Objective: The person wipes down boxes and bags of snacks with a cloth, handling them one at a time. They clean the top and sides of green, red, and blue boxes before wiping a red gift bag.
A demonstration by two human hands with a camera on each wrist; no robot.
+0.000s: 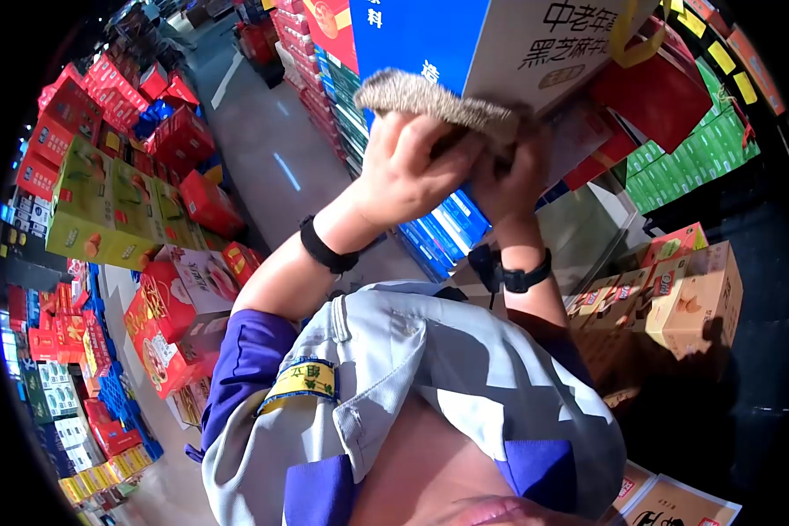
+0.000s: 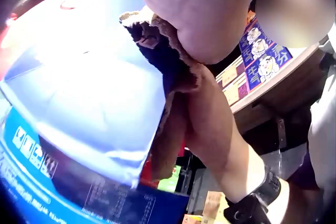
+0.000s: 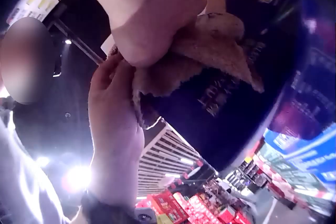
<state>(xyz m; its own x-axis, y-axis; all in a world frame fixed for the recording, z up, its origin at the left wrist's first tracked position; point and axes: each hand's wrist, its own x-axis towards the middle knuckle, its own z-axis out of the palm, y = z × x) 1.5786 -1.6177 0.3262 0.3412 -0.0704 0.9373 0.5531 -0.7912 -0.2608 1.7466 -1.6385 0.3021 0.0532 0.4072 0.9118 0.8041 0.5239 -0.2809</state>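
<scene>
A thick grey-brown cloth [image 1: 438,101] is held up between both hands in front of the person's chest, at the near corner of a large carton [image 1: 412,35]. The cloth is gripped by the left hand [image 1: 408,167], whose fingers are curled in narrowly over its lower edge. Its other end is held by the right hand [image 1: 513,175], also with bent fingers, close beside the left; part of that hand is hidden in shadow. The cloth is bunched and folded, and dark hollows are seen beneath it in the left wrist view. Whether the carton is touched by the cloth cannot be told.

One side of the carton is coloured blue, the other is pale and printed with black characters, and a yellow handle [image 1: 631,44] is seen on it. Below the carton, flat blue packs [image 1: 447,232] are stacked. To the right, green boxes [image 1: 693,162] are piled, and tan cartons [image 1: 693,298] are set nearer the body. To the left, across the aisle, red boxes [image 1: 180,136] and yellow-green cartons [image 1: 105,206] are displayed. A black band [image 1: 324,250] is worn on the left wrist
</scene>
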